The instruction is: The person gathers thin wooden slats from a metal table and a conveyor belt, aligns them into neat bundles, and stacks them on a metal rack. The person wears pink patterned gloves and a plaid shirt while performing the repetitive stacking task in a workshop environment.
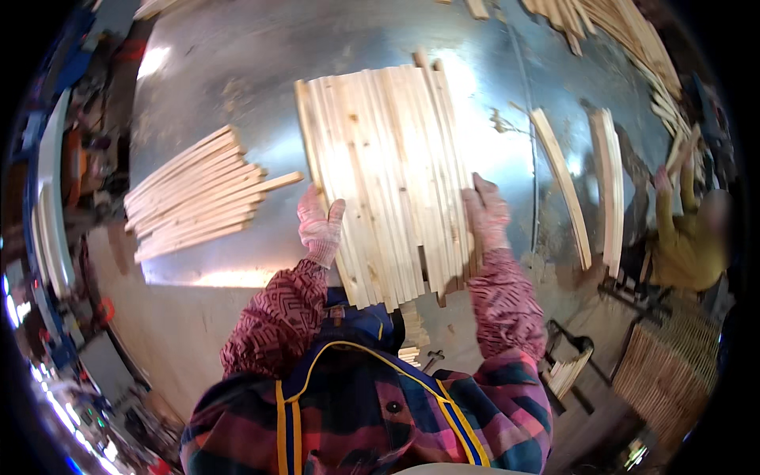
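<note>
Left hand at eight o'clock and right hand at four clasp wooden strips between them; I expect stiff, loose pieces, best squeezed from both sides.

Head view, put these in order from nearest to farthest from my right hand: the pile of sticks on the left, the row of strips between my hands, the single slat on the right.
1. Row of strips, right beside your right hand, on its left.
2. Single slat, a little to its right.
3. Pile of sticks, far left.

Pale knotty slats, side by side, over tabletop
</note>
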Tool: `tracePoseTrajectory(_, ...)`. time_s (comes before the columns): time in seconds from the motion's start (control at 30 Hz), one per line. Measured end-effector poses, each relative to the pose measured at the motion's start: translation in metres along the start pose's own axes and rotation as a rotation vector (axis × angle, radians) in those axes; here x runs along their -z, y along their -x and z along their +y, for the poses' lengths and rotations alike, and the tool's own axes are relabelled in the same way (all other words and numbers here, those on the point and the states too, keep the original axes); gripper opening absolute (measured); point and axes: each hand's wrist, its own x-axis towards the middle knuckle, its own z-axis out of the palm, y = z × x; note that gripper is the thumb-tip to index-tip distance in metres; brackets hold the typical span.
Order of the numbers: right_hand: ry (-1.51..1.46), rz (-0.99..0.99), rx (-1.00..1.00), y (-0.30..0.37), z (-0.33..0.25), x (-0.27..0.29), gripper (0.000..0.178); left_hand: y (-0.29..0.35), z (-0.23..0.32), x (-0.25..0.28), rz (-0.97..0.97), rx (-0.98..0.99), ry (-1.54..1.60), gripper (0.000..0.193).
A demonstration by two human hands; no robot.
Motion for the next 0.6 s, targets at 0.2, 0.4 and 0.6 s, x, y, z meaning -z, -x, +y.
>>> tracePoseTrajectory(0.2, -0.548, 0.097, -0.346, 0.009, -0.012, -0.022, 0.099, -0.024, 0.040, 0.015, -0.376, 0.586, 0.496, 0.103)
tracePoseTrajectory(0.4, -0.307, -0.261, -0.373, 0.036, -0.054, 0.005, 0.102, -0.050, 0.005, 0.034, -0.571, 0.753, 0.718, 0.109)
tracePoseTrajectory(0.6, -1.050, -0.133, -0.255, 0.073, -0.038, -0.024, 0.103, -0.045, 0.017, 0.054, -0.617, 0.696, 0.854, 0.066)
